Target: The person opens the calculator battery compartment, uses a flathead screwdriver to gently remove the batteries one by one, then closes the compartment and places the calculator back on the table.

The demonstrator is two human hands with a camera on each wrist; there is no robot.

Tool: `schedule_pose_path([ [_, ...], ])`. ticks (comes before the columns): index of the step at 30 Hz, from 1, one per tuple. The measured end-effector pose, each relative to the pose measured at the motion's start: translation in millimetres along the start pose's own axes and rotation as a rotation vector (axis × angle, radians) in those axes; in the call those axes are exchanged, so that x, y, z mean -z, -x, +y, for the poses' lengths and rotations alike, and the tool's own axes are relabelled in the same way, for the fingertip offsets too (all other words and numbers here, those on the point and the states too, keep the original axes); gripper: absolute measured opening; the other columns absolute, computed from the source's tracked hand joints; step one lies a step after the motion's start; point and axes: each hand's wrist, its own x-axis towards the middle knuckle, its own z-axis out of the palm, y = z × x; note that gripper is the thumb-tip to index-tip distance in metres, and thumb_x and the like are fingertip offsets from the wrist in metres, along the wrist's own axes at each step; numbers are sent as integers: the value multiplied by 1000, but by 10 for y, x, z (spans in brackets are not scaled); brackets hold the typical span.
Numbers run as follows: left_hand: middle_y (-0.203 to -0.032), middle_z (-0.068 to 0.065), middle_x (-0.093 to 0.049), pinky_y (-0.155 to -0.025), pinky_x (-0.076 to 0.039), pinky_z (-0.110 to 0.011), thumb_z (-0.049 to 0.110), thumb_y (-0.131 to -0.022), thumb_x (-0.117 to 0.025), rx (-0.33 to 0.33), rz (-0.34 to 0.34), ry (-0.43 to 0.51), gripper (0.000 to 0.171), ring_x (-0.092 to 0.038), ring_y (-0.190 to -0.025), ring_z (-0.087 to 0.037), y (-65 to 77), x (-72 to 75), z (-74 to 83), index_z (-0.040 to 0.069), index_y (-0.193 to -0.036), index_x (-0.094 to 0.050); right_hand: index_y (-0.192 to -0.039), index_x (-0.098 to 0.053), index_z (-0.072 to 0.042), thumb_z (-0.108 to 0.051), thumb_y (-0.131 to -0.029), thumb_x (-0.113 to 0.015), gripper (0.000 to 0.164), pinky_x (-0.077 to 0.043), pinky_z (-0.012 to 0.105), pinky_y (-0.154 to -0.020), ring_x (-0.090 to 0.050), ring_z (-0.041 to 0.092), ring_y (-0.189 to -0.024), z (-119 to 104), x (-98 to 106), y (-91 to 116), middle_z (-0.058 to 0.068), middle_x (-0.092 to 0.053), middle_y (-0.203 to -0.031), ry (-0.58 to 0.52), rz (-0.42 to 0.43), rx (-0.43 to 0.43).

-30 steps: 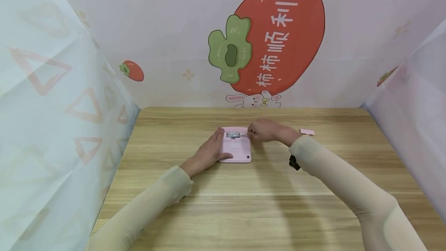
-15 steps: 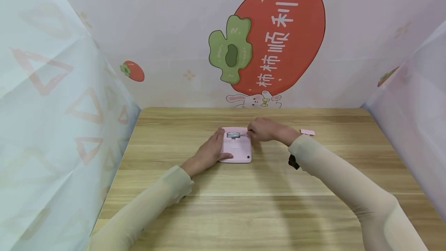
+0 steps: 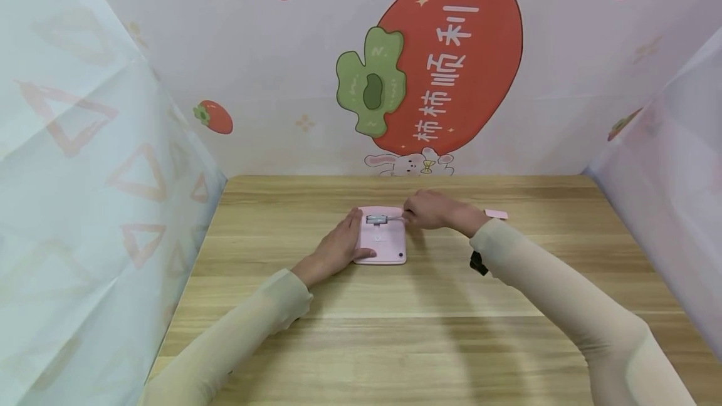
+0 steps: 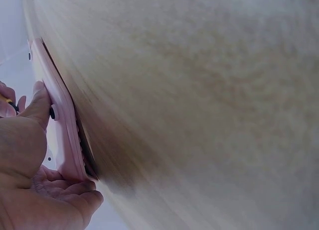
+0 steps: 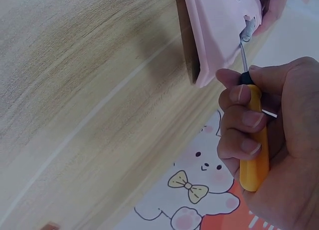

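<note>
A flat pink device [image 3: 389, 244], apparently a calculator, lies back side up on the wooden table with its battery compartment uncovered. A silver battery [image 3: 376, 219] shows in the compartment. My left hand [image 3: 338, 242] grips the device along its left side, thumb at the near edge and fingers toward the far end. In my right hand [image 5: 289, 115] is a screwdriver [image 5: 255, 168] with a yellow handle and thin metal shaft, fingers curled round the handle. Its tip reaches into the compartment at the battery's right end, close against the metal there.
A small pink cover [image 3: 496, 213] lies on the table [image 3: 395, 343] right of the device, partly behind the right forearm. A printed backdrop [image 3: 271, 67] stands along the table's far edge, with white sheets at both sides.
Both hands and the device stay in nearly the same place. The screwdriver remains at the battery's right end, with the right hand shifted only very slightly.
</note>
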Motion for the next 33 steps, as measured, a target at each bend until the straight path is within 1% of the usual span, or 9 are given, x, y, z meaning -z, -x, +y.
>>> schedule_pose_path([
  [3,-175,-23,-16,-127,-32,-48,52,-95,-75,0,5,2,110,-26,-160,-36,1,-7,0,-4,-167,-13,-80,-69,-11,-16,-107,-60,29,-37,30,-62,-44,13,-61,20,-5,10,-4,-45,-64,1,10,-1],
  [6,-175,-23,-16,-127,-33,-48,52,-95,-74,-1,7,1,110,-27,-159,-36,8,-6,0,-4,-167,-14,-78,-66,-13,-17,-108,-59,31,-38,30,-62,-44,13,-61,27,-4,25,-4,-46,-64,3,19,-23],
  [12,-175,-23,-17,-126,-34,-49,52,-95,-74,3,9,-2,109,-28,-159,-37,11,-4,1,-4,-167,-14,-101,-75,-3,-18,-109,-58,24,-44,33,-68,-52,17,-70,46,24,70,0,-56,-73,12,44,-74],
  [14,-174,-23,-17,-126,-34,-49,52,-95,-74,3,10,-5,110,-28,-159,-37,10,-8,2,-5,-167,-14,-104,-75,-2,-18,-110,-56,25,-45,34,-68,-52,18,-70,58,33,86,1,-57,-74,7,58,-86],
  [19,-174,-24,-18,-126,-34,-49,52,-94,-75,2,18,-10,110,-28,-159,-37,2,-17,3,-5,-166,-15,-96,-72,-3,-16,-111,-54,27,-43,34,-66,-48,16,-66,111,45,134,1,-53,-70,-7,106,-94],
  [23,-174,-24,-18,-126,-34,-49,52,-94,-75,5,19,-16,110,-28,-159,-37,0,-15,8,-5,-166,-15,-87,-65,-6,-14,-111,-53,28,-40,34,-65,-41,15,-63,153,54,189,0,-45,-68,-26,147,-109],
  [25,-174,-23,-18,-126,-34,-49,52,-94,-75,7,17,-13,110,-28,-159,-37,3,-13,11,-5,-166,-15,-86,-64,-4,-12,-111,-52,29,-39,35,-65,-38,15,-61,175,62,219,1,-43,-67,-42,166,-113],
  [28,-174,-24,-18,-126,-34,-50,51,-95,-75,10,14,-6,109,-28,-159,-37,7,-11,11,-5,-166,-15,-93,-67,-1,-10,-111,-51,25,-42,37,-68,-41,15,-61,211,76,260,2,-47,-67,-63,188,-131],
  [33,-174,-24,-19,-124,-38,-52,48,-93,-78,14,28,35,109,-31,-157,-39,13,-7,18,-4,-166,-16,-109,-69,5,-11,-112,-47,28,-47,39,-71,-50,18,-64,277,103,307,6,-56,-73,-89,181,-184],
])
